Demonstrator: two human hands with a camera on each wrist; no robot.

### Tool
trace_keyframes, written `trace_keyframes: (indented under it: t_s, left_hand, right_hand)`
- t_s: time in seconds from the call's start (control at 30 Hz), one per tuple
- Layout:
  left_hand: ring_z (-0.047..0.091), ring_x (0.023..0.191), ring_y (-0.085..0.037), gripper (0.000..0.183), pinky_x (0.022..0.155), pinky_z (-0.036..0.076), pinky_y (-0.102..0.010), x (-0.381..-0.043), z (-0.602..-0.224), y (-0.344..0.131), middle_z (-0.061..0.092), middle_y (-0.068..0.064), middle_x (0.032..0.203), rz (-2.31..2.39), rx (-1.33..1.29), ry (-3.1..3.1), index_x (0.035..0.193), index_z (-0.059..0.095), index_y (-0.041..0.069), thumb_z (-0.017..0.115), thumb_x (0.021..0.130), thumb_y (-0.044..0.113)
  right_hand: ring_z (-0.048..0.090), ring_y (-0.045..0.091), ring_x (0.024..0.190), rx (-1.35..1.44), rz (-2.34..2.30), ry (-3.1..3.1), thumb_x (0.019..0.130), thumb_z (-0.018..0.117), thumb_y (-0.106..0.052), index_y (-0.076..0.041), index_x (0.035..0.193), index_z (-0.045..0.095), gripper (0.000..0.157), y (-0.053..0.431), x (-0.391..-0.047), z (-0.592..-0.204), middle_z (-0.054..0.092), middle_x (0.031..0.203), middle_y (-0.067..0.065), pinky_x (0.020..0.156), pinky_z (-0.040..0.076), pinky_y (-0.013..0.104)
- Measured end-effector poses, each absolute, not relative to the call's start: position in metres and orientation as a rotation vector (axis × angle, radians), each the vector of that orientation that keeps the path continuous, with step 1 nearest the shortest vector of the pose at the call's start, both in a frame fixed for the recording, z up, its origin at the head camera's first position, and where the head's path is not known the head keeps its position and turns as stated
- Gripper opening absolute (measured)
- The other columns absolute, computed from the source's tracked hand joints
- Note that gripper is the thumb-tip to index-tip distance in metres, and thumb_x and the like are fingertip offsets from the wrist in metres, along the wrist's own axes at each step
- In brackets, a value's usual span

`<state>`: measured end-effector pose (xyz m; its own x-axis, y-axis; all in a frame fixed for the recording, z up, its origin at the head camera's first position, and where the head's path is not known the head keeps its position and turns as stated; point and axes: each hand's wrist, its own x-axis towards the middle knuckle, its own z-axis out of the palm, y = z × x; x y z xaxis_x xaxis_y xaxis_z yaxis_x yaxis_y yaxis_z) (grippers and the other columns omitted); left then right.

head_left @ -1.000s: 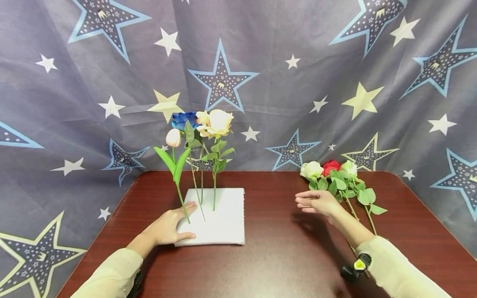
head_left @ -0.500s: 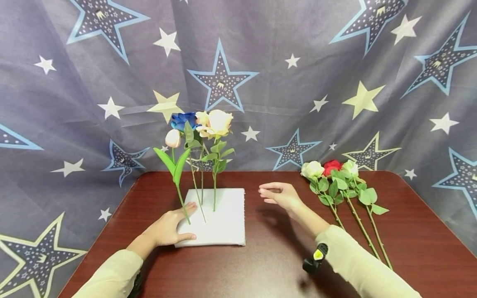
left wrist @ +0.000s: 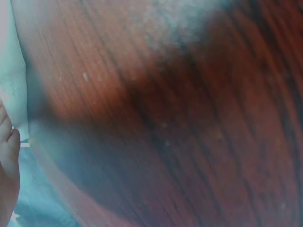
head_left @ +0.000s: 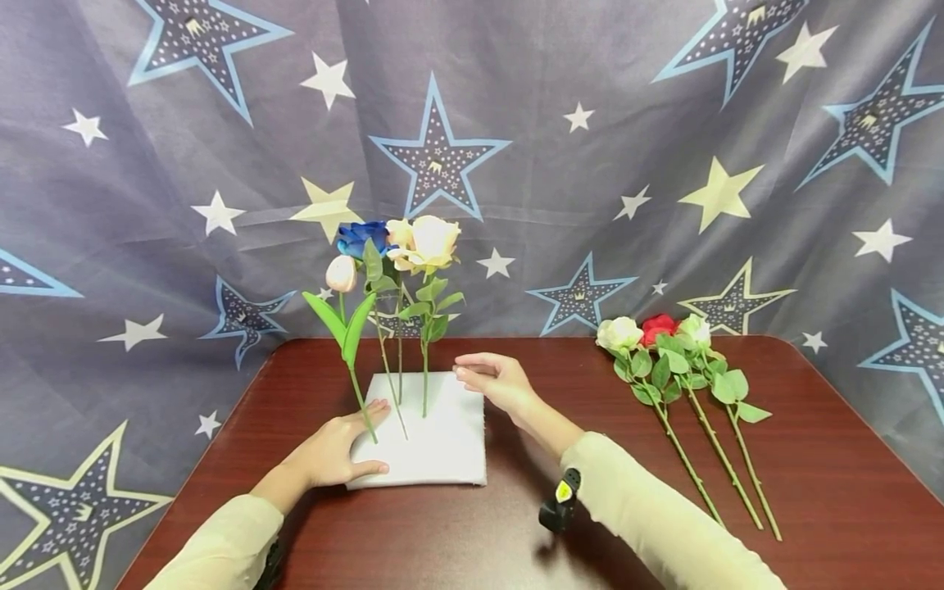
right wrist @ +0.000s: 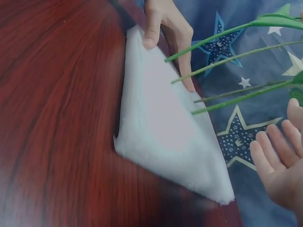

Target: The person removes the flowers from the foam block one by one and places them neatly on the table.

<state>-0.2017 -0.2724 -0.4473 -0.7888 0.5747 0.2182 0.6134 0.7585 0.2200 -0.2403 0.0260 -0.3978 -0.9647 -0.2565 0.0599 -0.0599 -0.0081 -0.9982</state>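
A white foam block (head_left: 453,455) lies on the table with several artificial flowers upright in it: a pale pink tulip (head_left: 342,274), a blue rose (head_left: 361,238), a cream rose (head_left: 435,242) and a peach bloom (head_left: 400,234) partly behind it. My left hand (head_left: 332,451) rests on the block's left edge, fingers spread beside the tulip stem. My right hand (head_left: 497,383) is in the air by the block's back right corner, holding nothing; its fingers look loosely bent in the right wrist view. The left wrist view shows mostly tabletop and a sliver of hand (left wrist: 8,156).
On the right side of the brown table (head_left: 560,475) lie a white rose (head_left: 619,334), a red rose (head_left: 658,329) and another white rose (head_left: 695,330), stems toward me. A grey star-patterned curtain (head_left: 531,188) hangs right behind the table's far edge.
My right hand has moved left from beside the loose roses to the foam block's back right corner, uncovering their stems. The left hand has stayed on the block.
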Motion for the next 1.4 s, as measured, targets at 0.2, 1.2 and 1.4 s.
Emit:
trace_keyframes:
  t_s: [0.2, 1.2, 1.4]
  left_hand:
    - [0.048, 0.135, -0.032, 0.085, 0.106, 0.044, -0.048, -0.202, -0.448, -0.273, 0.050, -0.015, 0.144, -0.427, -0.946, -2.834, 0.140, 0.049, 0.004, 0.074, 0.076, 0.054]
    - [0.051, 0.133, -0.030, 0.085, 0.104, 0.046, -0.046, -0.202, -0.443, -0.272, 0.051, -0.016, 0.144, -0.395, -0.931, -2.844, 0.140, 0.049, 0.003, 0.076, 0.074, 0.050]
    - [0.051, 0.132, -0.031, 0.085, 0.104, 0.046, -0.046, -0.201, -0.444, -0.271, 0.051, -0.016, 0.144, -0.399, -0.925, -2.855, 0.140, 0.049, 0.003, 0.075, 0.075, 0.050]
  right_hand:
    - [0.069, 0.023, 0.107, -0.397, -2.135, 2.075, 0.088, 0.066, -0.005, 0.004, 0.124, 0.061, 0.038, 0.002, -0.246, -0.401, 0.064, 0.123, 0.025, 0.090, 0.056, 0.035]
    - [0.074, 0.026, 0.086, -0.149, -2.424, 1.988, 0.082, 0.070, 0.005, 0.015, 0.106, 0.067, 0.026, -0.036, -0.249, -0.404, 0.067, 0.106, 0.030, 0.078, 0.060, 0.033]
    - [0.072, 0.035, 0.094, -0.210, -2.466, 1.928, 0.085, 0.064, 0.009, 0.018, 0.111, 0.062, 0.028, -0.031, -0.247, -0.406, 0.063, 0.110, 0.035, 0.082, 0.058, 0.035]
